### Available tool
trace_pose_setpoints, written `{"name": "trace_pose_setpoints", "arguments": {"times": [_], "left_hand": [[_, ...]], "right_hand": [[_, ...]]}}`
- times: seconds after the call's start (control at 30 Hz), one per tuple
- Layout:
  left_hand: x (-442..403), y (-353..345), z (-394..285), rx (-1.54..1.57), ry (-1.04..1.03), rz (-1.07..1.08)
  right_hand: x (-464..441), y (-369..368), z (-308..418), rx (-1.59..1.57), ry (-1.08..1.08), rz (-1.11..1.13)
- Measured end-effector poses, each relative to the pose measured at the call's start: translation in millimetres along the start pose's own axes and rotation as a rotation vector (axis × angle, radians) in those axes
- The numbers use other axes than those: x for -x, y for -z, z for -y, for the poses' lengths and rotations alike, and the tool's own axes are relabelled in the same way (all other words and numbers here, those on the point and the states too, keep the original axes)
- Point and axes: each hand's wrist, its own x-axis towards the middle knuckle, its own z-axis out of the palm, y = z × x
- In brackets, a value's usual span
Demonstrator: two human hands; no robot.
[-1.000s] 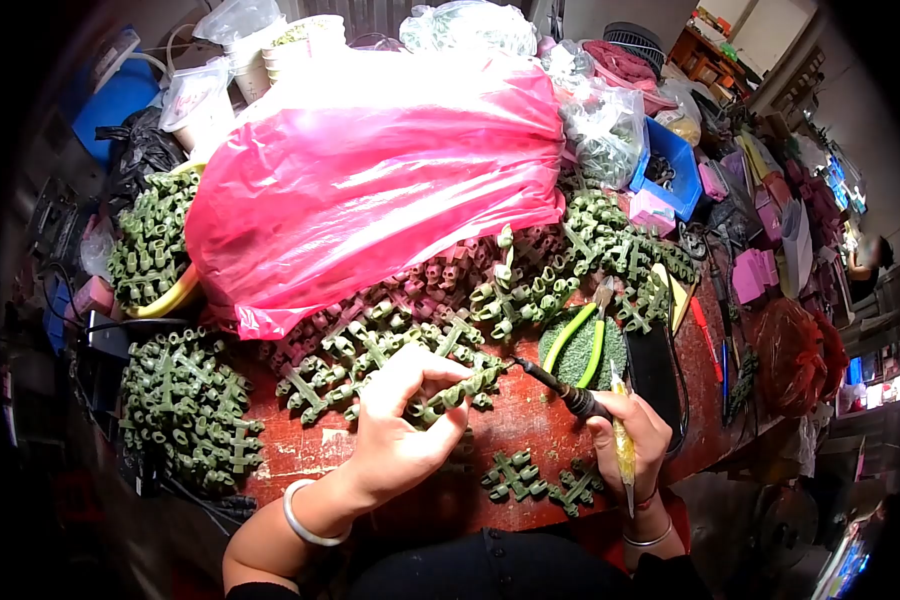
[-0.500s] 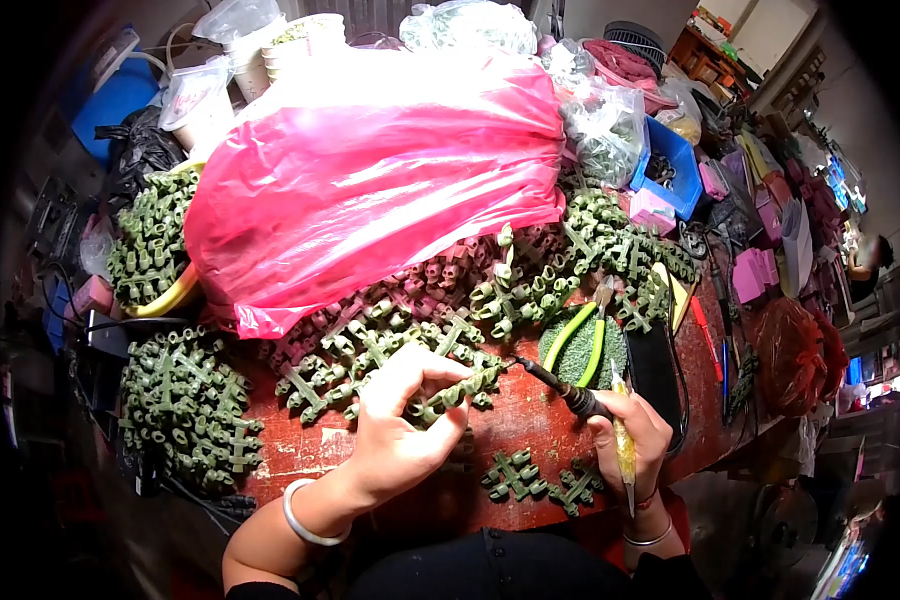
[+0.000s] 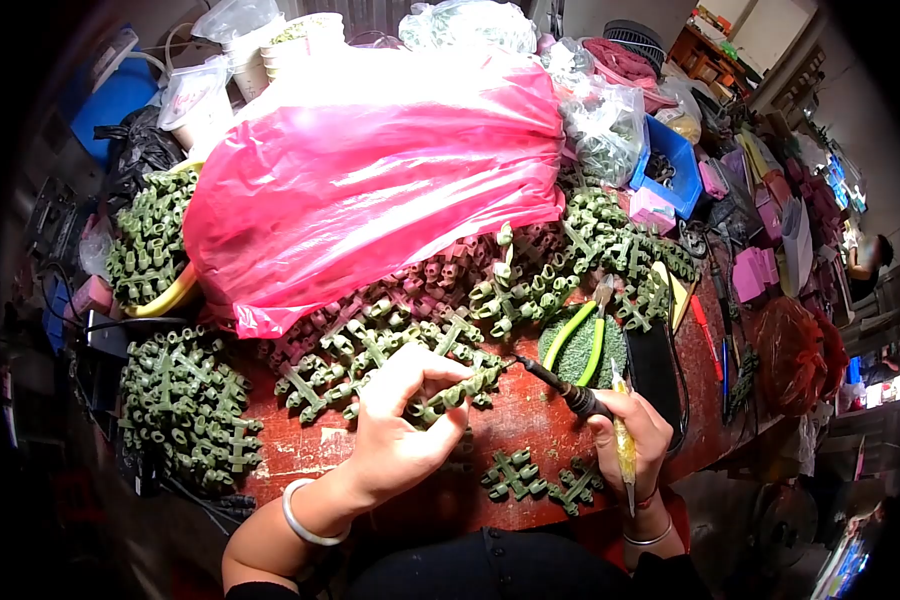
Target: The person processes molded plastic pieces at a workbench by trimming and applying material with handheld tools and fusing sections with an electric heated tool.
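Note:
My left hand point(image 3: 405, 425) is closed in a pinch on a green wax piece point(image 3: 458, 396) with small ring-like lobes. In my right hand point(image 3: 635, 435) is a black pen-shaped soldering iron point(image 3: 565, 390), its thin tip touching or just beside the far end of that piece. The same hand also keeps a yellow-handled pointed tool point(image 3: 625, 445) between its fingers. Two loose green wax clusters point(image 3: 511, 474) lie on the red worn tabletop point(image 3: 315, 463) between my hands. Just ahead of my left hand spreads a heap of similar green pieces point(image 3: 370, 345).
A large pink plastic bag point(image 3: 380, 180) covers the middle back. Green-handled cutters point(image 3: 594, 345) rest on a green textured pad near my right hand. Left stand a green heap point(image 3: 185, 410) and a filled yellow basin point(image 3: 175, 295). A blue tray point(image 3: 675, 170) is back right.

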Motion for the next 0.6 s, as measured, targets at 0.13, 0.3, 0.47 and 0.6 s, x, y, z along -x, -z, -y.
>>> {"name": "trace_pose_setpoints", "arguments": {"times": [0.13, 0.3, 0.47, 0.6], "left_hand": [[-0.1, 0.3, -0.2, 0.004, 0.011, 0.006], [1.2, 1.8, 1.3, -0.092, -0.018, 0.001], [4.3, 5.2, 1.1, -0.029, 0.065, 0.014], [3.2, 4.4, -9.9, 0.304, 0.428, -0.024]], "right_hand": [[0.7, -1.0, -1.3, -0.002, 0.008, -0.015], [-3.6, 1.6, 0.1, 0.019, 0.042, -0.056], [-17.7, 35.9, -13.8, 0.13, -0.153, -0.346], [-49.7, 90.0, -74.7, 0.278, -0.306, -0.529]]}}
